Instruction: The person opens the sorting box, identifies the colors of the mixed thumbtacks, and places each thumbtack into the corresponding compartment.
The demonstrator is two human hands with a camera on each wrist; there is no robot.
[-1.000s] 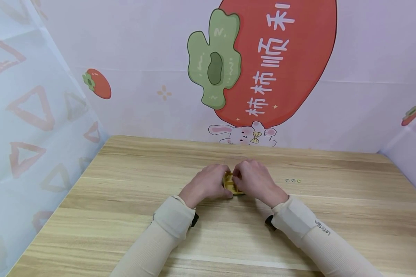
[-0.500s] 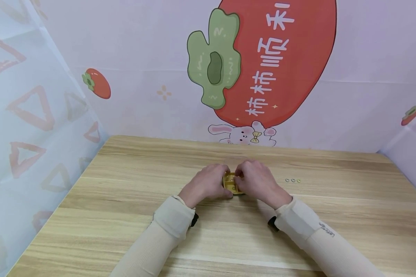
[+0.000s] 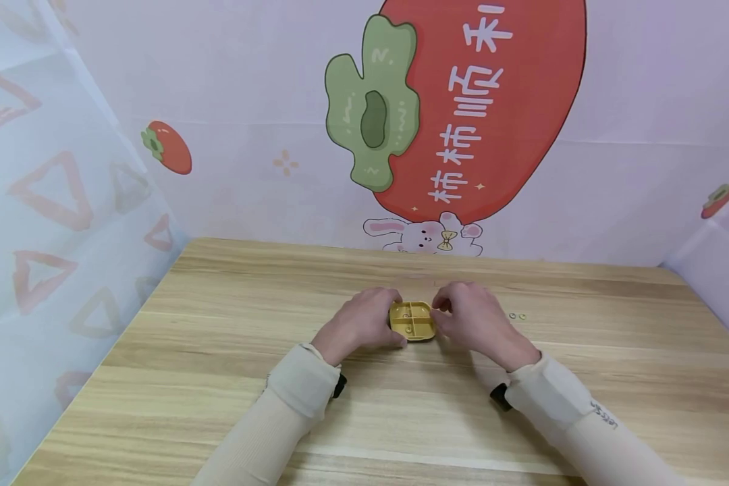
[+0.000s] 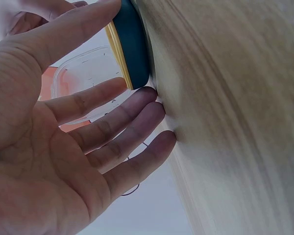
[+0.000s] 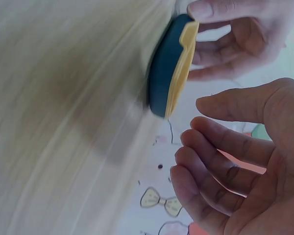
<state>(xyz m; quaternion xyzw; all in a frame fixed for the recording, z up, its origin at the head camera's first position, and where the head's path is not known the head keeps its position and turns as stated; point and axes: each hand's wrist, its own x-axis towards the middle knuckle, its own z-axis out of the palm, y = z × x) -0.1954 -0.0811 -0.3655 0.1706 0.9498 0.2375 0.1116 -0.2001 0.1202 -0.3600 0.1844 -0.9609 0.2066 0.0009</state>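
Note:
A small divided box (image 3: 423,329) sits on the table, its yellow inside parted into compartments and its outer shell (image 4: 132,46) dark teal. Tiny ring-like pieces (image 3: 409,330) lie in its left compartments. My left hand (image 3: 364,318) holds the box by its left side, thumb at the near corner and index finger at the far one. Just off the right edge of the box is my right hand (image 3: 475,320), fingers loosely bent. In the right wrist view a gap shows between its thumb and fingertips, with nothing visible there.
Two tiny rings (image 3: 518,316) lie on the wooden table (image 3: 583,378) right of the right hand. A clear lid (image 4: 71,83) stands behind the box. A printed backdrop (image 3: 249,196) rises along the table's far edge.
My right hand has drawn back to the right from over the box, uncovering its right compartments. It now covers the spot of the leftmost loose ring. The left hand keeps its hold.

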